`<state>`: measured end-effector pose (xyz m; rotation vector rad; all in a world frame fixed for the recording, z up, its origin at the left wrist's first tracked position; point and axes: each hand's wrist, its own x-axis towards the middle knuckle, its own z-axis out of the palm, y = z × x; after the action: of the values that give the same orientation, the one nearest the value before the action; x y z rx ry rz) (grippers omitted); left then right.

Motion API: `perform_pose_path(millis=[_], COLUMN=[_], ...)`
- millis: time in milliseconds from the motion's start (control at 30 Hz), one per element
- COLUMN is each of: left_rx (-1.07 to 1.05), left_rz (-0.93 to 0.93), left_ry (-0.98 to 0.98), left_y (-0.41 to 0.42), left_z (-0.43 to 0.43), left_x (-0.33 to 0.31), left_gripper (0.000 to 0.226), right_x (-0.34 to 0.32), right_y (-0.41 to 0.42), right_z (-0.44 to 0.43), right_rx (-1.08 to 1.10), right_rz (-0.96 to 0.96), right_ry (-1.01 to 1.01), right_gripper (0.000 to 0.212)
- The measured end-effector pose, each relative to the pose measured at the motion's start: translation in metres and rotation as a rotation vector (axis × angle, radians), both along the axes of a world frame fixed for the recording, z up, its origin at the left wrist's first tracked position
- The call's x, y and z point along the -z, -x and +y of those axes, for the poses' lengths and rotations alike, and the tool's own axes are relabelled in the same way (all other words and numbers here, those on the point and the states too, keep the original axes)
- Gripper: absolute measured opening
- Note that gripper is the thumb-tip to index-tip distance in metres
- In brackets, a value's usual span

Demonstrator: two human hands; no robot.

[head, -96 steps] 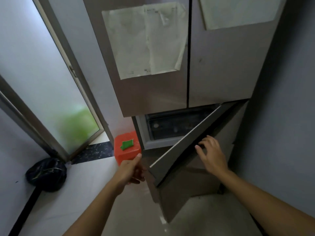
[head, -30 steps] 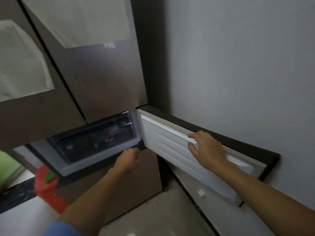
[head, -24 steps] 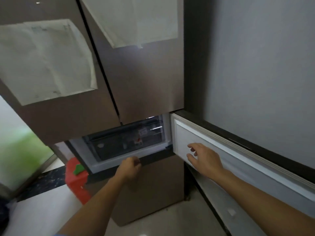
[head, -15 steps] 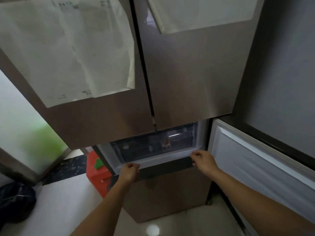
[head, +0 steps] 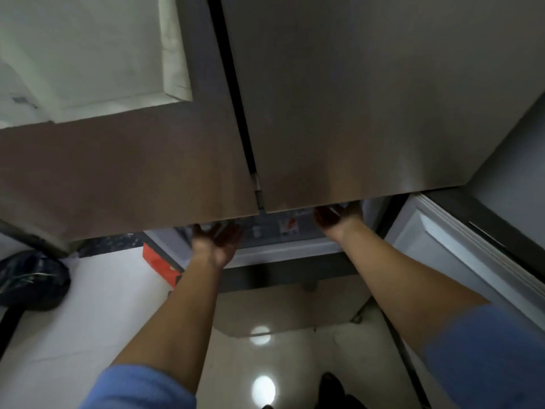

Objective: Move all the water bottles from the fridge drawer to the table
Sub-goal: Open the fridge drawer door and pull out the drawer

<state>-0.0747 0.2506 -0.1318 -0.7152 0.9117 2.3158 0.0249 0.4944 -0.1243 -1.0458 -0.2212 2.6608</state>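
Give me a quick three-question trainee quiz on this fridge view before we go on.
1. True or false: a water bottle is in the left hand.
2. Which door stands swung open: A) the brown upper right door, B) the white-lined lower right door?
3. Fill in: both hands reach toward the clear-fronted ___ under the upper doors.

Key: 1 false, no bottle is visible. 2 B. 3 fridge drawer; the right hand has its fingertips hidden behind the upper door's edge.
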Motion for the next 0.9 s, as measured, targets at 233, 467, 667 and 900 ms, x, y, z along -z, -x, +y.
perform_pose_path(millis=[233,467,667,900], left_rx=[-0.142,-0.149,-0.095,0.005], left_rz=[-0.03,-0.039,-0.045,-0.044], left_ry=[-0.141,-0.087,0.01,0.137], left_y=[0.001,-0.018,-0.041,-0.084], left_z=[0.01,0.013,0.002,-0.025], left_x=[0.013,0.004,-0.003,-0.008], left_gripper=[0.06,0.061,0.066,0.085], right_x=[0.012,0.006,0.009,0.018], right_y=[-0.003,-0.019,-0.045,-0.086], right_z=[0.013,0.008,-0.004,-0.031], right_rx=[-0.086,-0.104,-0.113,-0.058], right_rz=[-0.022,-0.048,-0.111,-0.182], right_ry=[-0.047,-0.066,-0.116,-0.147], right_gripper=[0.054,0.07,0.058,0.071])
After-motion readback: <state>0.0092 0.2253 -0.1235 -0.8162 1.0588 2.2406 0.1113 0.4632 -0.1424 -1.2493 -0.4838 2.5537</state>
